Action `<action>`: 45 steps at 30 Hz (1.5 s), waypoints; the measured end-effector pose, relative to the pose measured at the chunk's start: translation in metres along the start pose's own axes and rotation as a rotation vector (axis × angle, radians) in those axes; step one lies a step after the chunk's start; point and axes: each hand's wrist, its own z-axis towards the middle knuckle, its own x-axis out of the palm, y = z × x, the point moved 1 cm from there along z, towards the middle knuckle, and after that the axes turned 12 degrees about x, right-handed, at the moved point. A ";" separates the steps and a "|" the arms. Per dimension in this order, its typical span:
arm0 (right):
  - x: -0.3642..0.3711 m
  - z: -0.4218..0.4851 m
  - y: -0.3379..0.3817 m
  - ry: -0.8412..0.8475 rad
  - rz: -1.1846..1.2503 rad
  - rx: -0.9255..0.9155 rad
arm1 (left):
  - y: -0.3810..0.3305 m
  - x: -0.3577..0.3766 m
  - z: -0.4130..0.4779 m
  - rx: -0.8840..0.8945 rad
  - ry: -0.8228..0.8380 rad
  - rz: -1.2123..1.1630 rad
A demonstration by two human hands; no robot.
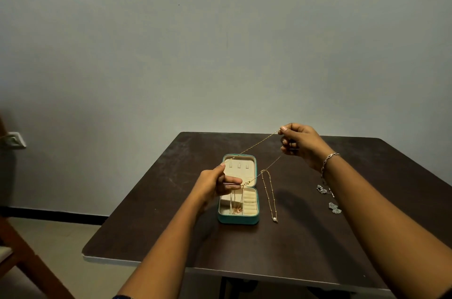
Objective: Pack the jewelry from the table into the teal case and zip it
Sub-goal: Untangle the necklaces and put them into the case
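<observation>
Progress: early to midway, by the look of it. The small teal zip case (238, 220) lies open on the dark brown table (171, 213). Its lid is folded flat away from the person and the cream lining shows. Nothing is zipped.

Already inside: a small pinkish piece (236, 210) sits in a middle compartment of the base. Thin strands run up from it towards the left hand. Whether it belongs to the held chain cannot be told.

Piece in hand: a fine gold chain (256, 144), drawn taut in the air between both hands.

Left hand (212, 183): it hovers over the case's left edge. The thumb and curled fingers pinch the near end of the chain.

Right hand (302, 143): it is raised beyond and to the right of the case. Thumb and forefinger pinch the far end, and the lower fingers curl round a second strand. A silver link bracelet (329, 160) sits on that wrist.

Chain relative to the grip: both strands slope down from the right hand to the left, crossing above the lid, clear of the lining.

Not yet packed: a gold necklace with a pearl-like bead (269, 193) lies stretched out just right of the case. Two silver pieces (322, 190) lie further right, near the right forearm.

Remaining, as judged: settle the chain, pack the rest, close the lid and zip.
</observation>
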 end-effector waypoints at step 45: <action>0.020 0.019 -0.018 0.060 0.058 0.045 | -0.014 -0.005 0.003 0.145 0.067 -0.055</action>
